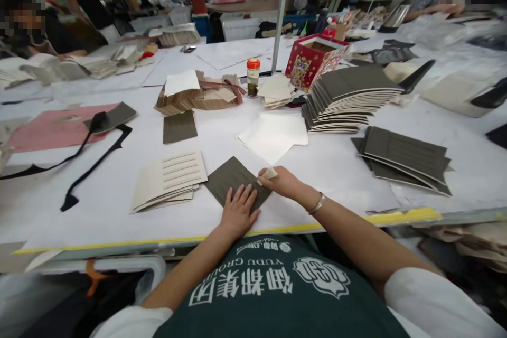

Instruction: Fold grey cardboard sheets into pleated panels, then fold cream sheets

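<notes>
A dark olive panel [233,175] lies on the white table close to my body, turned so a corner points away from me. My left hand [238,210] rests flat on its near part with the fingers spread. At the panel's right corner, my right hand [282,182] pinches a small beige piece [268,174], perhaps cloth or board. Just left of the panel is a small stack of cream panels [168,182] with raised ridges. White sheets [273,134] lie beyond my right hand.
Dark panels stand in a tall stack [352,95] at right, with a lower pile [406,158] nearer. A red box [312,60], a jar with an orange lid [252,79] and a metal pole [280,16] stand behind. Black straps [95,161] lie left. Other people work farther back.
</notes>
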